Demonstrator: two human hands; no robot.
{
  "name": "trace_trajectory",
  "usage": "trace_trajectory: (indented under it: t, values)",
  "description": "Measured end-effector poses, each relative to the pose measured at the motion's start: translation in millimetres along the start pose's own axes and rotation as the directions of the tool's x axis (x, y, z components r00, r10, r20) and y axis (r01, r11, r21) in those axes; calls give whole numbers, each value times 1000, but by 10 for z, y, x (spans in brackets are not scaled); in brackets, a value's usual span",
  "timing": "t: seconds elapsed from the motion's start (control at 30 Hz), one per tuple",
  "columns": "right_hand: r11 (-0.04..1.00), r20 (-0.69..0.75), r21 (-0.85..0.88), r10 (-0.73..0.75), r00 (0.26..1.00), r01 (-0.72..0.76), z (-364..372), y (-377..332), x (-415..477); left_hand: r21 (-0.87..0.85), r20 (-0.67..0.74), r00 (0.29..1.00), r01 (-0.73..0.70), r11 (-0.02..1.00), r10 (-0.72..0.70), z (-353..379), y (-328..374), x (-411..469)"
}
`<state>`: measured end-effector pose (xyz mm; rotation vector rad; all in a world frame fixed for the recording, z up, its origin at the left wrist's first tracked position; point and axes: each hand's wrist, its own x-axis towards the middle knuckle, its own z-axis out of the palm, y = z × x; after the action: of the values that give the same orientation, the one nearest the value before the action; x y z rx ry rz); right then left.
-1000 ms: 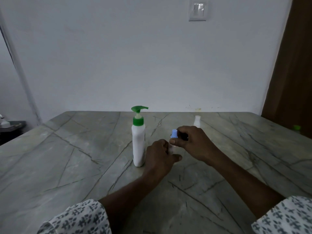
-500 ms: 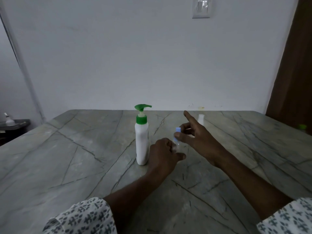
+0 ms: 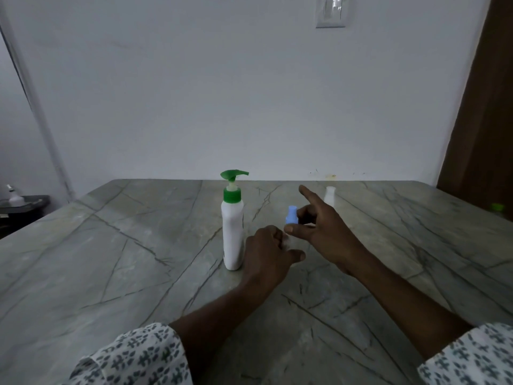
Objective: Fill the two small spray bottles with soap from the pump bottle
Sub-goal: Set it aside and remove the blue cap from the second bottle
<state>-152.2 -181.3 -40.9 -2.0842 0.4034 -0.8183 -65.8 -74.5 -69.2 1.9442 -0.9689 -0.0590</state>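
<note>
Two hands meet just to the right of the pump bottle, which stands upright on the veined stone table. It has a white body, a green collar and a green pump head with the spout pointing right.

The left hand is the one nearer the pump bottle, close against its lower right side. Its fingers are curled round the small spray bottle, of which only a pale sliver shows above the knuckles.

Directly above that sliver, still right of the pump bottle and about level with its shoulder, sits the blue cap. The right hand pinches it between the thumb and bent fingers, with the forefinger stretched straight toward the wall. Whether the cap is seated on the neck or lifted clear of it cannot be told.

The second spray bottle, white and upright, stands farther right of the pump bottle and deeper on the table, just beyond the outstretched forefinger and untouched.

A light switch is on the wall high above and to the right of the pump bottle. A brown door stands far to its right. Both forearms come out of patterned sleeves.
</note>
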Motion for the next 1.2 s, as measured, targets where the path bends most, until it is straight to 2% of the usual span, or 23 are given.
trace_trajectory:
  t: [0.13, 0.23, 0.33, 0.43, 0.53, 0.67, 0.8, 0.87, 0.93, 1.0, 1.07, 1.1, 1.2]
  values:
    - [996, 37, 84, -18, 999, 15, -25, 3, -11, -13, 3, 1000, -4, 1000, 4, -13, 1, -7]
    - [973, 59, 228, 4, 998, -18, -72, -29, 0, -23, 10, 1000, -13, 1000, 13, -18, 0, -1]
    - [977, 75, 208, 37, 997, -51, -64, -32, 9, -44, 26, 1000, -9, 999, 10, -21, -6, 1]
    - [990, -9, 139, 2, 1000, -1, -30, -24, 11, -49, 24, 1000, -14, 999, 15, -28, -7, 0]
    - [961, -132, 260, -60, 989, 93, -67, -95, 19, -60, 16, 1000, -22, 998, 23, -34, 3, -12]
    - [856, -295, 463, -93, 951, 228, -153, -223, 49, -55, 9, 1000, -24, 998, 24, -30, -3, -12]
    - [785, -425, 522, -99, 900, 333, -280, -297, 103, -54, 17, 999, -33, 998, 34, -38, 3, -28]
    - [793, -468, 504, -81, 880, 341, -364, -289, 148, -62, 17, 999, -38, 997, 39, -34, -1, -29]
    - [838, -457, 474, -27, 889, 269, -424, -220, 205, -66, 16, 999, -38, 997, 39, -30, -9, -24]
    - [917, -395, 382, 54, 917, 110, -411, -106, 244, -69, 21, 999, -38, 997, 39, -25, -17, -21]
    - [993, -332, 105, 93, 939, -61, -318, 59, 261, -79, 15, 999, -44, 996, 45, -15, -30, -16]
    - [991, -299, -72, 86, 950, -112, -259, 129, 249, -83, 9, 999, -44, 996, 45, -9, -35, -15]
    - [890, -217, -438, 34, 976, -129, -75, 277, 236, -62, -7, 999, -45, 997, 45, 8, -38, -7]
